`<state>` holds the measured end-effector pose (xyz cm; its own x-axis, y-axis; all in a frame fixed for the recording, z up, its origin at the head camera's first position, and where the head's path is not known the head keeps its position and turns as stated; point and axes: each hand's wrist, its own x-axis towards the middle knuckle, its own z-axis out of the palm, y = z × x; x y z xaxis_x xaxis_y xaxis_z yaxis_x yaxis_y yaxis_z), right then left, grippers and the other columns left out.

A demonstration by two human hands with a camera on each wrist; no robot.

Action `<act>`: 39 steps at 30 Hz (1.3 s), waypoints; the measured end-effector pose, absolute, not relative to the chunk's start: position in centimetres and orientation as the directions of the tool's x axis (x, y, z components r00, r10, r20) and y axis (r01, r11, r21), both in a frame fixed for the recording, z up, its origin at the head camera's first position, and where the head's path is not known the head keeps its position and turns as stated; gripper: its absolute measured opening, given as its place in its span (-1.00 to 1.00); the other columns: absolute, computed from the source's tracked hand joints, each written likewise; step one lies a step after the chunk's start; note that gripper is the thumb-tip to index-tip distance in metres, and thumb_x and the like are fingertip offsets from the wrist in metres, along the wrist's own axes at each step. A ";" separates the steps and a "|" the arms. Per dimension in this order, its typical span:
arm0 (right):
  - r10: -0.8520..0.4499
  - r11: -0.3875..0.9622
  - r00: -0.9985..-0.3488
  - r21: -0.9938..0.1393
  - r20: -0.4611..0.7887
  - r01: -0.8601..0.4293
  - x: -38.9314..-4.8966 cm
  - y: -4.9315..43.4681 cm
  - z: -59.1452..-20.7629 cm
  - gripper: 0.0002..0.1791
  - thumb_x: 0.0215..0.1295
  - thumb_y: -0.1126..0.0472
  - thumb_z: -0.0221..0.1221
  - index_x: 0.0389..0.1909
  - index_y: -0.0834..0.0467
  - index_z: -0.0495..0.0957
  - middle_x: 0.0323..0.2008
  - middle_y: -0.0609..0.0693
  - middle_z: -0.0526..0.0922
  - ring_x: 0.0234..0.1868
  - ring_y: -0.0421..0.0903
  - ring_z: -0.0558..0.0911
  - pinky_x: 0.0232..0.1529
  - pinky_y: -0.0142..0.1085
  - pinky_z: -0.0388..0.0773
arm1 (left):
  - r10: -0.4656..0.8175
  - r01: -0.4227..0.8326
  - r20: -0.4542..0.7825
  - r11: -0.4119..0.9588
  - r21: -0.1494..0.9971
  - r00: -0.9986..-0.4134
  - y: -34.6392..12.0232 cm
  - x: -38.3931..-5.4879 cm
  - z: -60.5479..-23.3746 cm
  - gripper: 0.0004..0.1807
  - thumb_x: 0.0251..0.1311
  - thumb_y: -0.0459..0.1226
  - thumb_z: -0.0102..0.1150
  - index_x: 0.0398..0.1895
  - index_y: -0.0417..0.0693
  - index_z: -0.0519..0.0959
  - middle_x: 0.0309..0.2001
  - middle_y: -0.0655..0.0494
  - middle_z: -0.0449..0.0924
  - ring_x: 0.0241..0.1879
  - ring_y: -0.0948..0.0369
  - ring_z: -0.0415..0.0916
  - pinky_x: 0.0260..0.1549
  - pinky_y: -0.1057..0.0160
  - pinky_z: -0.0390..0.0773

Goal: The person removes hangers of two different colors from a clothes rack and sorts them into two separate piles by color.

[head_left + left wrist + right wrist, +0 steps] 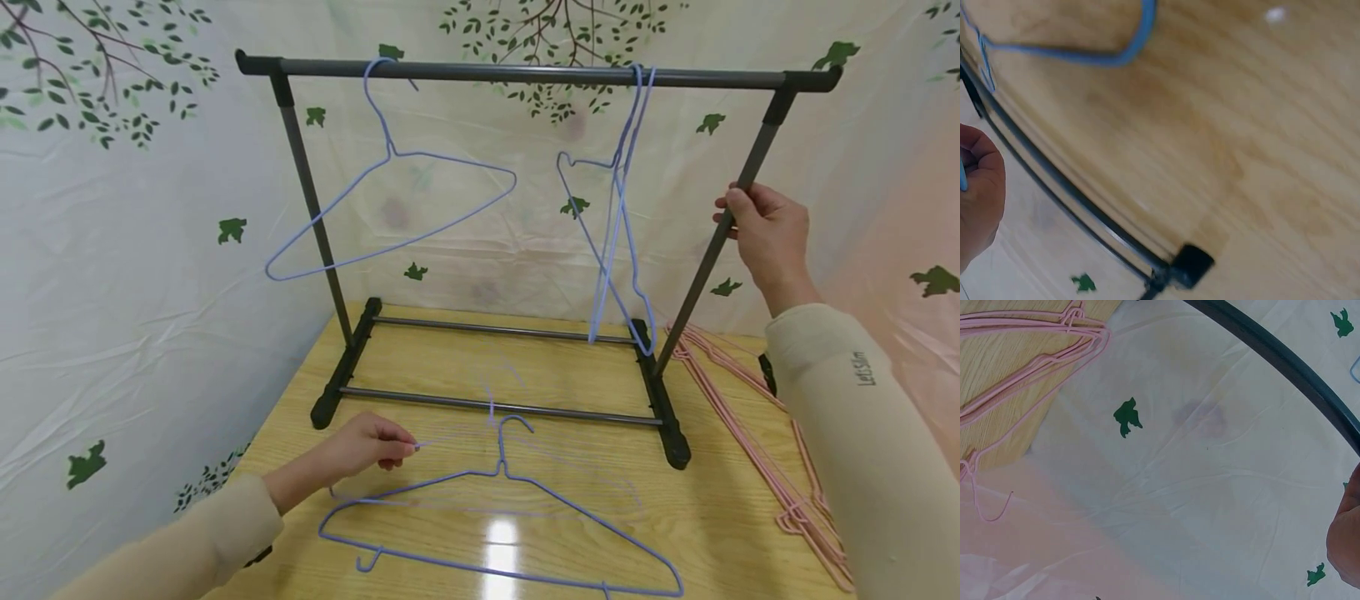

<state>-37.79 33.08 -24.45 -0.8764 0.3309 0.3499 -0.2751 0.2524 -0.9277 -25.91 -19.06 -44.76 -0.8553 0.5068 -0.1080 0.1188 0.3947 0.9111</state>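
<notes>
In the head view my left hand (pixel 367 446) pinches a blue wire hanger (pixel 426 442) near its left shoulder; the rest of that hanger is faint and motion-blurred. Below it, a second blue hanger (pixel 555 493) lies on the wooden table, its hook toward the rack. My right hand (pixel 772 233) grips the right post (pixel 705 267) of the dark clothes rack. From the top bar (pixel 510 72), one blue hanger (pixel 450 156) hangs at left and a few blue hangers (pixel 619 192) bunch together at right. In the left wrist view only part of my left hand (pixel 982 194) shows.
Several pink hangers (pixel 738 442) lie on the table to the right of the rack, partly behind my right sleeve (pixel 862 433). The rack's black feet (pixel 675 446) stand on the table (pixel 292 492). A leaf-printed cloth (pixel 150 292) surrounds the back and sides.
</notes>
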 end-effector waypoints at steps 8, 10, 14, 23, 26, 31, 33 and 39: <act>0.330 0.248 -0.878 -0.929 0.347 -0.274 -37.7 33.0 -24.3 -0.59 0.36 -0.05 0.18 0.11 0.08 0.62 -0.18 -0.15 0.66 -0.15 -0.22 0.66 -0.01 -0.46 0.53 | 0.549 0.109 -0.152 0.414 0.904 -0.822 -17.1 -24.6 -46.7 -0.84 0.28 -0.33 0.27 -0.28 -0.32 0.72 -0.51 0.01 0.62 -0.50 0.26 0.45 -0.49 0.33 0.50; 0.329 0.243 -0.878 -0.930 0.346 -0.276 -37.7 33.0 -24.3 -0.58 0.34 -0.06 0.19 0.10 0.08 0.63 -0.18 -0.14 0.66 -0.14 -0.21 0.66 -0.03 -0.48 0.54 | 0.543 0.127 -0.149 0.438 0.890 -0.826 -17.1 -24.5 -47.1 -0.84 0.27 -0.33 0.28 -0.30 -0.29 0.73 -0.53 0.07 0.60 -0.52 0.28 0.42 -0.52 0.36 0.45; 0.328 0.245 -0.880 -0.930 0.345 -0.273 -37.7 33.0 -24.3 -0.58 0.35 -0.06 0.19 0.10 0.08 0.62 -0.17 -0.14 0.66 -0.14 -0.21 0.66 -0.03 -0.47 0.53 | 0.533 0.195 -0.122 0.499 0.845 -0.837 -17.1 -24.4 -47.7 -0.86 0.26 -0.31 0.29 -0.28 -0.22 0.75 -0.47 0.16 0.64 -0.49 0.31 0.44 -0.50 0.38 0.45; 0.329 0.251 -0.871 -0.923 0.364 -0.291 -37.7 33.0 -24.6 -0.61 0.38 -0.01 0.18 0.10 0.10 0.62 -0.20 -0.16 0.66 -0.18 -0.24 0.66 -0.04 -0.47 0.54 | 0.571 0.418 0.021 0.575 0.703 -0.821 -17.1 -24.5 -48.4 -0.76 0.26 -0.24 0.31 -0.13 -0.25 0.71 -0.23 0.07 0.71 -0.24 0.15 0.62 -0.23 0.22 0.61; 0.331 0.261 -0.868 -0.920 0.370 -0.292 -37.6 33.0 -24.6 -0.60 0.38 -0.02 0.17 0.11 0.10 0.61 -0.19 -0.16 0.66 -0.17 -0.24 0.66 -0.03 -0.47 0.54 | 0.569 0.485 0.100 0.580 0.655 -0.816 -17.1 -24.6 -48.4 -0.68 0.27 -0.24 0.31 -0.05 -0.32 0.66 -0.13 -0.04 0.69 -0.13 0.05 0.62 -0.15 0.15 0.62; 0.330 0.257 -0.868 -0.920 0.371 -0.295 -37.6 33.0 -24.6 -0.59 0.36 -0.02 0.18 0.12 0.10 0.61 -0.19 -0.15 0.66 -0.18 -0.24 0.66 -0.02 -0.47 0.54 | 0.558 0.484 0.111 0.582 0.653 -0.822 -17.1 -24.6 -48.0 -0.67 0.28 -0.25 0.30 -0.01 -0.31 0.65 -0.09 -0.07 0.69 -0.13 0.03 0.61 -0.18 0.16 0.61; 0.330 0.256 -0.868 -0.921 0.370 -0.295 -37.6 33.0 -24.6 -0.59 0.36 -0.02 0.18 0.12 0.10 0.62 -0.19 -0.15 0.66 -0.18 -0.25 0.66 -0.02 -0.47 0.54 | 0.567 0.489 0.111 0.577 0.654 -0.817 -17.2 -24.6 -47.8 -0.67 0.28 -0.25 0.30 0.00 -0.30 0.65 -0.09 -0.07 0.68 -0.14 0.04 0.61 -0.19 0.18 0.61; 0.331 0.273 -0.868 -0.918 0.369 -0.286 -37.7 33.0 -24.7 -0.61 0.38 -0.03 0.16 0.10 0.08 0.62 -0.18 -0.16 0.66 -0.17 -0.25 0.65 0.03 -0.44 0.52 | 0.548 0.505 0.156 0.574 0.645 -0.822 -16.9 -24.8 -46.6 -0.68 0.32 -0.24 0.26 0.04 -0.25 0.64 -0.07 -0.05 0.68 -0.12 0.09 0.60 -0.22 0.24 0.59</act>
